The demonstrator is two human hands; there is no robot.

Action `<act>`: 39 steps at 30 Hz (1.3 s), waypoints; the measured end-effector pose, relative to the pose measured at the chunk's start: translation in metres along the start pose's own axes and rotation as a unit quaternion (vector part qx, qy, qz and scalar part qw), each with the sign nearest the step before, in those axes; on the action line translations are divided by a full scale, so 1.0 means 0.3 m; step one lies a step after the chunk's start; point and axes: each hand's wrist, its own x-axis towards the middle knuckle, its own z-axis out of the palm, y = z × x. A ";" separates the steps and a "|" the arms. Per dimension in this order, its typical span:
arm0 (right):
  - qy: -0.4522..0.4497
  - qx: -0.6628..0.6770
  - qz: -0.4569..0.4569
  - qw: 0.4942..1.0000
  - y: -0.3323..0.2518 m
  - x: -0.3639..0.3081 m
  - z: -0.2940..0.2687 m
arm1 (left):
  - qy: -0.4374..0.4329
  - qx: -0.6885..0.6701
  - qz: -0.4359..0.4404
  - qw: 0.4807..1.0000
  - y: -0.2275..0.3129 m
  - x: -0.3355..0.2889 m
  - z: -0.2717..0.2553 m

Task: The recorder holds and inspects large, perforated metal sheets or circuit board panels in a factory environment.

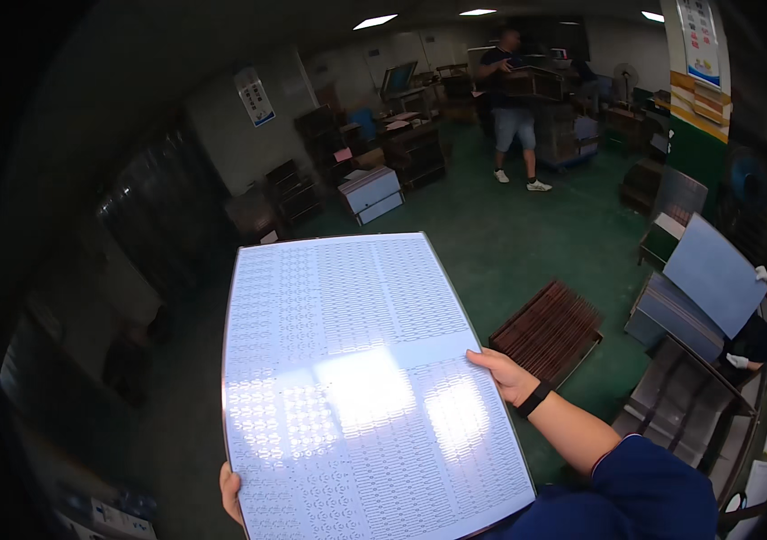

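A large, pale blue-white patterned panel [356, 346] fills the middle of the view, tilted up in front of me. Rows of small repeated outlines cover it, like a circuit board panel, and bright light glares off its lower half. My left hand [231, 492] grips the lower left edge, most of it hidden behind the panel. On the right edge, about halfway up, my right hand [507, 378] is closed with the thumb on the front face and the other fingers behind. A black band is around my right wrist.
Right of the panel, a brown slotted rack [548, 328] stands on the green floor [482, 238]. At far right, a co-worker's gloved hand holds a light blue sheet [714, 274] above stacked panels. Another person [514, 117] stands farther back, beside a loaded cart.
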 end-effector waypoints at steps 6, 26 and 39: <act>0.058 0.077 -0.111 0.989 -0.117 -0.132 -0.134 | -0.036 -0.074 -0.108 0.991 -0.183 -0.028 0.174; 0.201 0.087 -0.441 0.870 -0.404 -0.614 -0.378 | -0.046 -0.084 -0.144 0.985 -0.547 -0.035 0.176; 0.224 -0.351 -0.194 0.888 -0.538 -0.765 -0.171 | 0.002 0.063 -0.111 0.992 -0.456 -0.034 -0.059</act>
